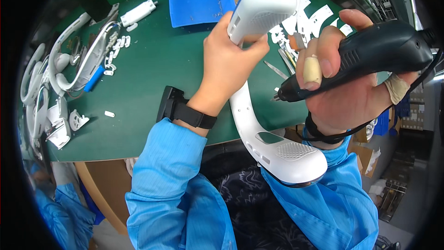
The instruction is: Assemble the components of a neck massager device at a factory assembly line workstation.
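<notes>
My left hand (226,67) is closed round a white, U-shaped neck-worn device (247,113), near its far end. Both ends of the device widen into perforated pads, and the nearer one hangs over my lap at the table's front edge. In my right hand (342,104), palm turned up, lies a black electric screwdriver (370,51). Its bit points left toward the device's curved band, apart from it. A pale finger cot (312,71) covers one finger of that hand, and another pale wrap sits near the edge of the palm.
A blue bin (201,2) with small bits inside stands at the back of the green table (152,69). White curved housings (60,69) and small white parts crowd the left. Flat white pieces (319,18) and tweezers (276,70) lie right. The screwdriver's cable (351,132) loops by my right wrist.
</notes>
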A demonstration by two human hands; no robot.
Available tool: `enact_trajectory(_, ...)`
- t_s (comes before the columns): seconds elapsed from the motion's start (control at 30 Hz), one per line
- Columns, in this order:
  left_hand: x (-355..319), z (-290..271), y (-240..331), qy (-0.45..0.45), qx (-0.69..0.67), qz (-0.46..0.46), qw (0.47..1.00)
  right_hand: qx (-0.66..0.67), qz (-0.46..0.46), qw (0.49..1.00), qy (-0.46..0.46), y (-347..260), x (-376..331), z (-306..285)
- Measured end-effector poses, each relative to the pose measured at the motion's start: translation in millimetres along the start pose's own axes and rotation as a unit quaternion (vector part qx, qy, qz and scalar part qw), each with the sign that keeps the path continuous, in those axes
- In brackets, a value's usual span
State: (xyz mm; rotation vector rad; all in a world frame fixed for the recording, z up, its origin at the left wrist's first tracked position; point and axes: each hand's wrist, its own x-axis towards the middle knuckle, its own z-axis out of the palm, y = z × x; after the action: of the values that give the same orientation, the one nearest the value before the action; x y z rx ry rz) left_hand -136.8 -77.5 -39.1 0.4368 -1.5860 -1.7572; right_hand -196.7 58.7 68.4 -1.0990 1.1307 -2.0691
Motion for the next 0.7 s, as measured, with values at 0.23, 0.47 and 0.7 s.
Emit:
enact_trajectory(0.23, 2.1, 1.7, -4.2, -0.003, 0.015, 0.006, 1.0, 0.036, -0.036, 0.997, -0.064, 17.5, -25.2, -10.2)
enact_trajectory(0.47, -0.4, 0.9, -3.1, 0.011, -0.012, 0.006, 1.0, 0.026, -0.008, 0.993, -0.111, 36.0, -36.2, -18.4)
enact_trajectory(0.7, -0.8, -0.4, -4.5, -0.002, 0.051, 0.018, 0.999, 0.016, 0.024, 0.99, -0.137, 39.3, -39.8, -23.0)
